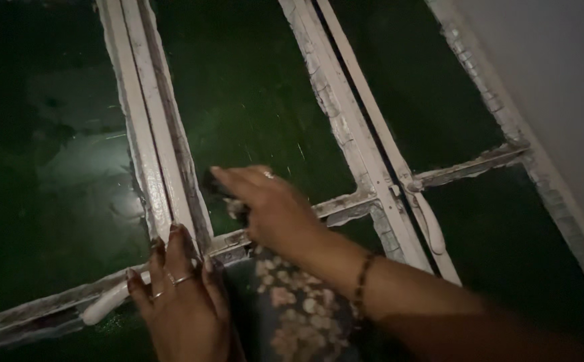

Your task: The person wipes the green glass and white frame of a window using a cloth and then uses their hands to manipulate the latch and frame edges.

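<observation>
Both hands (184, 302) on white window frame (164, 174)

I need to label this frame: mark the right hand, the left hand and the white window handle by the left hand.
right hand (272, 208), head view, back of the hand
left hand (181, 295), head view, back of the hand
white window handle (107, 302), head view, middle of its length

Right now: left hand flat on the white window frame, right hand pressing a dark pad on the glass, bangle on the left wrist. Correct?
Not quite. The head view shows the bangle on the right wrist, not the left. Left hand rests on the window frame; right hand presses a dark pad on the glass.
</observation>
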